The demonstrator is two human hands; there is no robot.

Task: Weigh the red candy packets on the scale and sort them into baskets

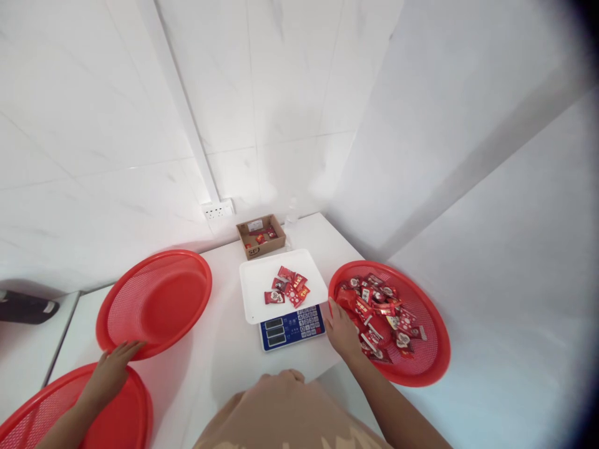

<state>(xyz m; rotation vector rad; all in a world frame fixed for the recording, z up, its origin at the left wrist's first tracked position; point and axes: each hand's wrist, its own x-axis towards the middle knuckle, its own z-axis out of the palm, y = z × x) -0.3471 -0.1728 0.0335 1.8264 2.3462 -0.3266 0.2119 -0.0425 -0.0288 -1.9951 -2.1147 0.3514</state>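
Observation:
My left hand (111,372) hangs above the lower left red basket (146,399), its fingers stretched toward the near rim of another red basket (209,293). Whether the fingertips touch that rim I cannot tell. On the right, my right hand (343,330) is at the left rim of a red basket (440,340) full of wrapped candies (374,308), fingers over the edge and thumb outside. Between my hands stands a digital scale (292,328) with a white tray (255,280). Several red-wrapped candies (292,287) lie in a loose group on the tray.
Behind the tray sits a small cardboard box (264,248) with a few wrapped candies inside. A clear bottle (291,212) stands beside it by the wall. A socket (218,210) is on the tiled wall. A dark object (28,307) lies at the far left.

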